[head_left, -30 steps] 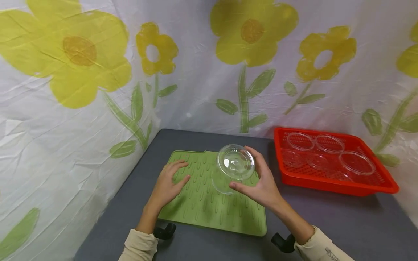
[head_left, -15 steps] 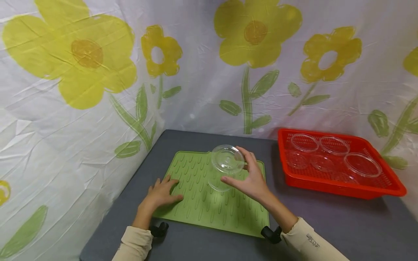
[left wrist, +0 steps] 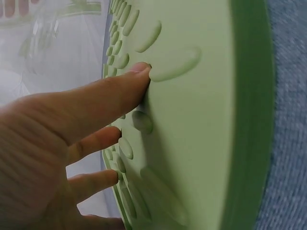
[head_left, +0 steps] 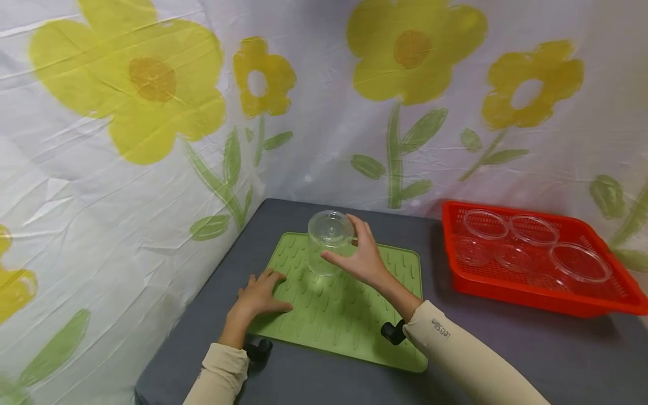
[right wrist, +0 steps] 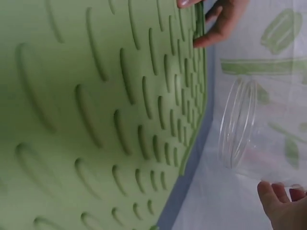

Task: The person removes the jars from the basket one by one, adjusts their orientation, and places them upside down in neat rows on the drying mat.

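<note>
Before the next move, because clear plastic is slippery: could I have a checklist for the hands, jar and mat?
1. Right hand gripping the clear round plastic jar: ok.
2. Jar's ridged rim facing the ribbed green mat: ok.
3. Jar set down on the mat: not ok, held above it.
4. Left hand touching the mat: ok.
5. Jar's inside dry: cannot tell.

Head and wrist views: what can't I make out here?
Right wrist view: part of the clear jar, cut off by the right edge.
Left wrist view: part of the left hand, cut off by the left edge.
Head view: lettering on the right sleeve, too small to read surely.
</note>
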The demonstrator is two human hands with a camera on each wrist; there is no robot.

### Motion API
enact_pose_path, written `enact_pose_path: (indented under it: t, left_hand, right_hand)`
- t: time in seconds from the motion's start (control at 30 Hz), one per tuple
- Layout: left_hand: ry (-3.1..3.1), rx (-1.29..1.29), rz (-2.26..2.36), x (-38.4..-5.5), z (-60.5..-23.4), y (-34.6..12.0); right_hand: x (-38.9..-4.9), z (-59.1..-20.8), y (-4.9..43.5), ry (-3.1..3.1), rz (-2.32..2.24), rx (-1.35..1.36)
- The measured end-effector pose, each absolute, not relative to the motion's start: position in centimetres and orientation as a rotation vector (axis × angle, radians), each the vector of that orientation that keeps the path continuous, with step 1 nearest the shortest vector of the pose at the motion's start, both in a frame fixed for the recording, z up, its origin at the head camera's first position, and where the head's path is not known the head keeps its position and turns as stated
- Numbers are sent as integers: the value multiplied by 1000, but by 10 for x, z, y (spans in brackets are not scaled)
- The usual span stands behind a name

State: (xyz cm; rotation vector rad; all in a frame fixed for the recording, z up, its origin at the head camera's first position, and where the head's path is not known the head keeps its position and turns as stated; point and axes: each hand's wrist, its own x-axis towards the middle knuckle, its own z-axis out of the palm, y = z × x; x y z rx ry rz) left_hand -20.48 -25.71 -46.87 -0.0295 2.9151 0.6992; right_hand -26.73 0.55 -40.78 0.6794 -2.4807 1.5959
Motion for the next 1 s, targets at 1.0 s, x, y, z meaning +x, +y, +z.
enact_pose_path:
  t: [1.0]
  left_hand:
    - [2901, -88, 660, -203, -462, -254]
  right_hand:
    - [-311, -427, -73, -2725, 1546, 676]
